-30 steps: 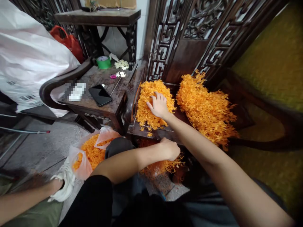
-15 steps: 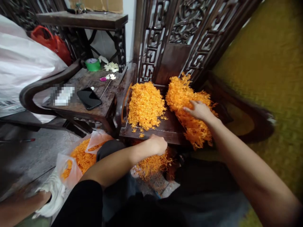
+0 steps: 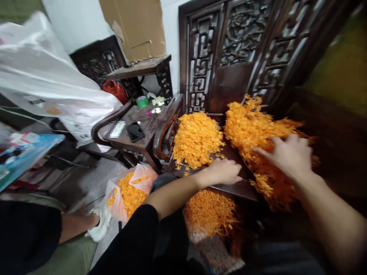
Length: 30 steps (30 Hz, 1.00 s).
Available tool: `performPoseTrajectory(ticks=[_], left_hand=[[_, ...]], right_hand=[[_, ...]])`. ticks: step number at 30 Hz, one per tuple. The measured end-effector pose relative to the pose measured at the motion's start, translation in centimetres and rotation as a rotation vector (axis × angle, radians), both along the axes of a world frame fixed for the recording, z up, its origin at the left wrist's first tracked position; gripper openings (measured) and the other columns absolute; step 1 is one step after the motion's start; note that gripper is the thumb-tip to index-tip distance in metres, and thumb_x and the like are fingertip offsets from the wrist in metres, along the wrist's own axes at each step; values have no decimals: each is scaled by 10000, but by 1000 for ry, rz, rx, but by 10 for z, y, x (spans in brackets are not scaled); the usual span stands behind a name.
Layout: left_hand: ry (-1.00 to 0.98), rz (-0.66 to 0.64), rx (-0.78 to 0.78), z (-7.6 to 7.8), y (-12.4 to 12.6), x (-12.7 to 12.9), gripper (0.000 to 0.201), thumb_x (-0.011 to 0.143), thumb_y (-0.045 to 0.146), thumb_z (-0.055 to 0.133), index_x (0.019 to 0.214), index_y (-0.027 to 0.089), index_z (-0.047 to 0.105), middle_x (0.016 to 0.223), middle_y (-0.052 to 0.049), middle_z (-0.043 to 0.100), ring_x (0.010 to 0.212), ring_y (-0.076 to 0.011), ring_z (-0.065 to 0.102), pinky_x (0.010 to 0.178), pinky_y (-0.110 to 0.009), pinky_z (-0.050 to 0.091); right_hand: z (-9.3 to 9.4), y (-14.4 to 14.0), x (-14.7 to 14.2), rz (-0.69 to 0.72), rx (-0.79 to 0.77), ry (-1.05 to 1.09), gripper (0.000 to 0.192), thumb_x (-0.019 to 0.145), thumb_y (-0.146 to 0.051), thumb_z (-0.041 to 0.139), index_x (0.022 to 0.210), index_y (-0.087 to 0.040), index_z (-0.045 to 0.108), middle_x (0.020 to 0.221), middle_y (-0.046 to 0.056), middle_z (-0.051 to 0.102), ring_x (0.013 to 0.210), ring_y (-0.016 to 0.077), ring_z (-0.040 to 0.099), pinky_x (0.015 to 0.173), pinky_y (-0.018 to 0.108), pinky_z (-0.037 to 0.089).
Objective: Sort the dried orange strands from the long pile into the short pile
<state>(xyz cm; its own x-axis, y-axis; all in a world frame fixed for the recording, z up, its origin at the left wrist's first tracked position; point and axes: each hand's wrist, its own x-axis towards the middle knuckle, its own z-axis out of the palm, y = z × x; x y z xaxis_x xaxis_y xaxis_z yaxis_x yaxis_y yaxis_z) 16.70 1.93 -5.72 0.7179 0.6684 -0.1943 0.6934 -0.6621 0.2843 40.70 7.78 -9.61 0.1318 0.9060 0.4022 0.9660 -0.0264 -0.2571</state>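
Observation:
My left hand (image 3: 225,171) is closed, knuckles up, over the front of the dark wooden seat (image 3: 229,152). A thin line seems to run from its fingertips towards a small orange sprig (image 3: 262,184); what the fingers grip is too small to make out. My right hand (image 3: 292,154) lies with fingers spread on a large heap of orange artificial flower sprigs (image 3: 248,124). To the left on the seat is a rounder orange pile (image 3: 197,139). Below my left forearm sits a bundle of thin orange stems (image 3: 210,210), partly hidden.
A plastic bag (image 3: 111,191) of orange pieces stands on the floor at left. The wooden side table (image 3: 146,118) holds a phone (image 3: 135,131), green tape (image 3: 142,101) and small pale flowers (image 3: 158,100). Another person's leg (image 3: 77,226) and a big white sack (image 3: 57,88) are further left.
The view has swung left, showing more of the sack and the other person. My left hand has moved right across the seat front. My right hand stays spread on the heap.

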Motion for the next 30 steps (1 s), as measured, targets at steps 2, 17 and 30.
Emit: performPoseTrajectory(ticks=[2,17,30], left_hand=[[-101,101,-16,-7,9,16,592,1000,455,469,1490,124,481,1450,-207,582,1302,-357,591,1073,-521,498],[-243,259,-108,-56,54,103,1027,875,585,580,1667,184,64,1750,-167,-125,1624,-389,-7,1269,-614,221],[-127,330,-49,-78,80,120,638,972,412,500,1569,208,408,1716,-172,233,1539,-369,307,1189,-558,377]], right_hand=[[-9,2,10,-101,32,35,748,796,-852,440,1103,-238,736,1275,357,554,1256,546,510,838,711,413],[43,3,9,-112,17,303,336,838,-390,530,1029,-219,746,886,197,765,874,382,727,824,516,530],[233,40,42,-76,658,604,272,868,-46,492,1017,-101,712,1067,122,759,975,177,672,964,351,510]])
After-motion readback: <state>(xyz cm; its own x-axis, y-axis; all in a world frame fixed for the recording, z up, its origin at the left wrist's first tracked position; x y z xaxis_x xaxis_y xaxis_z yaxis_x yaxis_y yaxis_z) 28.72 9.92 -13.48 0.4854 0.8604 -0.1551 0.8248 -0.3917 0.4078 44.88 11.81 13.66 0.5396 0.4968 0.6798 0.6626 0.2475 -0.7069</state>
